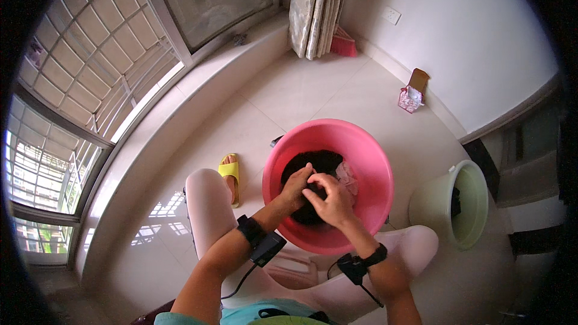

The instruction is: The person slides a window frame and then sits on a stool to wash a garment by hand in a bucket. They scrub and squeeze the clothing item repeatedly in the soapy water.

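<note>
A round pink plastic basin (372, 158) stands on the floor between my knees. Inside lie a dark, black-looking cloth (311, 160) and a crumpled pale pink cloth (347, 178) at its right. My left hand (298, 185) is over the dark cloth, fingers bent with the thumb up; whether it grips anything is unclear. Close beside it, my right hand (332, 196) has its thumb and forefinger apart and curved toward the left hand. Whether a small thing is between the hands cannot be told. Each wrist wears a black strap with a small device and cable.
A pale green bucket (420, 203) with something dark inside stands right of my knee. My foot in a yellow slipper (232, 170) is left of the basin. A patterned box (410, 100) lies by the wall, with a red broom (344, 46) behind the curtain (311, 13). A barred window lines the left.
</note>
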